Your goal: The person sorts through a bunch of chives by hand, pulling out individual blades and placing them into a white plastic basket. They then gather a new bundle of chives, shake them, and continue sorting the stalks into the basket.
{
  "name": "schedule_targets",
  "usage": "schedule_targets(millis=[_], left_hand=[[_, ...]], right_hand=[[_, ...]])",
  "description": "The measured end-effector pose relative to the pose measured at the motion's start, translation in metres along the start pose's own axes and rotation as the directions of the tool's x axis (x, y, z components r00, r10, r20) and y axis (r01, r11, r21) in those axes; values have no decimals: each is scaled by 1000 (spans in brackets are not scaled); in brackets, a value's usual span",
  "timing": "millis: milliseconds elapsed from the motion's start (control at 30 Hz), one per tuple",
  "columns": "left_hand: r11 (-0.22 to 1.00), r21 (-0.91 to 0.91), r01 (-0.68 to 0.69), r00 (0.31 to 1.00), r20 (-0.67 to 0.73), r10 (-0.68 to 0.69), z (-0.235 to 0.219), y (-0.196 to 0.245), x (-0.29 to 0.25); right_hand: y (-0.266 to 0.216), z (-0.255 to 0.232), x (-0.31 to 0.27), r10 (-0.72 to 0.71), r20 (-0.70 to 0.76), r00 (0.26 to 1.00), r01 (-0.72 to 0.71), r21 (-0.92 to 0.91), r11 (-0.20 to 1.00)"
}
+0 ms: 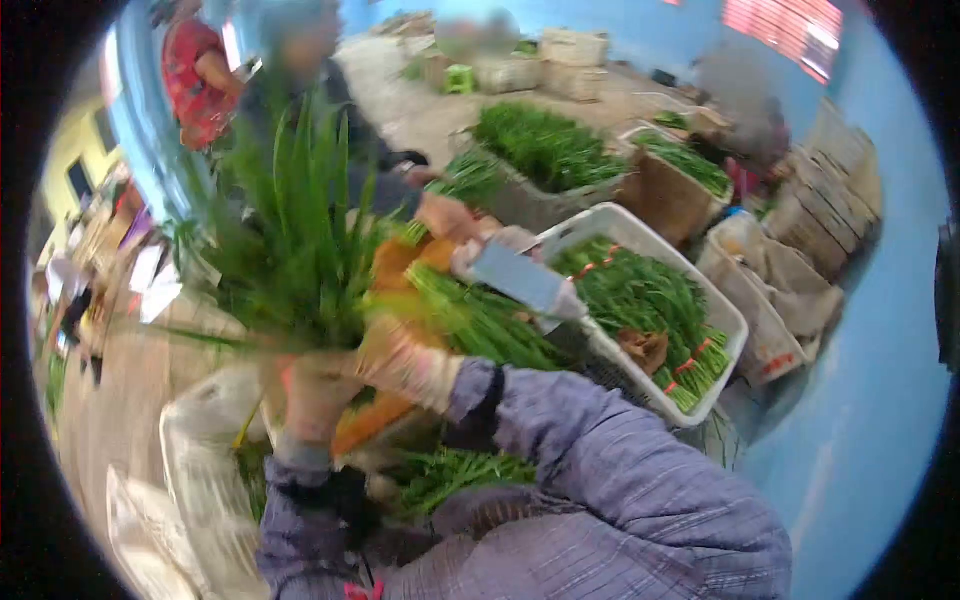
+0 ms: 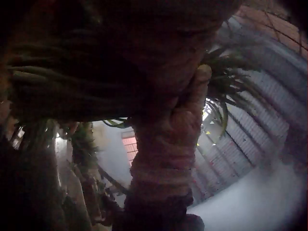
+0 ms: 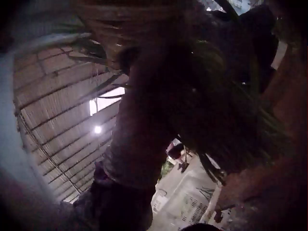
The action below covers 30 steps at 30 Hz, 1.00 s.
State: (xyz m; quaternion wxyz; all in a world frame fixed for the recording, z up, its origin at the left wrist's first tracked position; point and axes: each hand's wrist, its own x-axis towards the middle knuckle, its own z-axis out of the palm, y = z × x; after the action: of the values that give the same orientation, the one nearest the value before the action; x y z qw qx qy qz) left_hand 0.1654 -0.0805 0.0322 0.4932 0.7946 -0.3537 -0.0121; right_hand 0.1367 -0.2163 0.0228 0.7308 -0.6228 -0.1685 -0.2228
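A large bunch of long-leaved chives (image 1: pixel 295 220) stands upright in front of me, its leaves blurred and fanned out at the top. My left hand (image 1: pixel 315 395) grips it near the base. At its right side, my right hand (image 1: pixel 405 365), in a pale glove, holds the lower stems. The left wrist view shows my left hand (image 2: pixel 168 130) with its thumb extended along dark greens. Deep shadow hides most of my right hand (image 3: pixel 137 106) in the right wrist view. More cut chives (image 1: pixel 490 320) lie just beyond my right hand.
A white crate (image 1: pixel 735 335) at the right holds chive bundles with red ties. Another crate (image 1: pixel 185 425) stands at the lower left, and loose greens (image 1: pixel 460 475) lie below my arms. Across from me stands a person (image 1: pixel 300 110), hands near a pale blue flat piece (image 1: pixel 515 275).
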Motion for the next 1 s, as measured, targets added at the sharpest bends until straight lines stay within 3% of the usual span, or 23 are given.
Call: schedule_targets(millis=[33, 100, 133, 167, 200, 233, 333, 367, 400, 467, 500, 600, 733, 800, 833, 867, 933, 967, 1000], left_hand=[[999, -15, -40, 999, 23, 40, 7, 8, 21], [996, -67, -56, 998, -2, 56, 4, -1, 32], [995, -85, -51, 999, -15, 50, 11, 5, 41], [993, -106, -47, 999, -28, 44, 8, -3, 42], [990, -131, -43, 998, -46, 38, 15, 0, 45], [987, -157, -33, 998, -57, 24, 7, -8, 41], [973, -231, 10, 996, -88, -31, 22, -9, 61], [968, -251, 20, 993, -104, -48, 20, -24, 45], [962, -270, 29, 991, -118, -63, 31, -19, 43], [950, -309, 42, 986, -140, -89, 47, -12, 45], [943, -330, 46, 983, -151, -101, 47, -20, 38], [918, -393, 55, 977, -168, -131, 58, -26, 33], [890, -450, 69, 967, -187, -170, 43, -62, 28], [877, -474, 72, 961, -201, -188, 32, -82, 36], [869, -489, 74, 957, -211, -200, 29, -89, 38], [862, -500, 81, 951, -220, -218, 28, -98, 34], [851, -516, 101, 937, -239, -256, 27, -114, 17], [981, -90, -171, 910, -397, 122, 37, -81, 7], [985, -71, -159, 915, -386, 119, 34, -77, 10]], right_hand=[[12, -9, 5, -24, -28, 999, 24, -32, 999], [36, -19, 14, 32, 163, 986, -59, 161, 985], [63, -30, 18, 27, 156, 987, -52, 160, 986], [94, -42, 22, -66, 213, 975, 145, -386, 911], [112, -52, 24, -104, 310, 945, 317, -792, 522], [79, -47, 25, 115, 176, 978, 41, -695, 718], [106, -67, 43, 219, 238, 946, 59, -793, 607], [58, -59, 49, 378, 201, 904, -63, -812, 581], [52, -54, 50, 378, 198, 904, -64, -812, 581], [39, -42, 48, 303, 202, 931, 88, -932, 352], [27, -35, 42, 304, 226, 925, 85, -906, 415], [9, -19, 24, 377, 273, 885, 214, -958, 191], [-15, -25, -10, 309, 255, 916, 156, -937, 312], [-28, -36, -35, 55, 210, 976, 147, -827, 543], [-52, -43, -49, 50, 137, 989, 71, -749, 658], [-53, -50, -60, 46, 134, 990, 70, -744, 664], [-37, -72, -85, -146, -11, 989, 116, -547, 829], [-32, -82, -97, -148, -24, 989, 113, -535, 837], [-25, -92, -108, -194, -62, 979, 117, -606, 787]])
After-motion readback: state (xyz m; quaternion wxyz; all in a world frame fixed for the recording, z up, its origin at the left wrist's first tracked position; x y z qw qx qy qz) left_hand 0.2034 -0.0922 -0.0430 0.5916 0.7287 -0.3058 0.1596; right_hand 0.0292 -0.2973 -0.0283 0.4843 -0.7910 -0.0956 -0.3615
